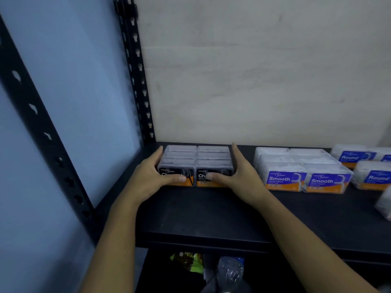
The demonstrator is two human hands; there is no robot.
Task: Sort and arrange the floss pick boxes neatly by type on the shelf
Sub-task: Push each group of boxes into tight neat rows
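Several black-labelled charcoal floss pick boxes [196, 159] stand in two rows at the back left of the black shelf [211, 212]. My left hand [151, 176] presses flat against the block's left side, thumb across the front label. My right hand [239, 172] presses against its right side, thumb on the front of the right box. To the right stands a block of purple "Smooth" boxes [304, 176]. Further right are blue "Round" boxes [372, 176], partly cut off by the frame edge.
A black slotted upright [137, 77] stands at the shelf's back left corner, another [42, 127] at the front left. A pale wall lies behind. One loose clear box [385, 204] sits at the right edge. Below the shelf lie a green packet [188, 261] and a plastic bottle [230, 271].
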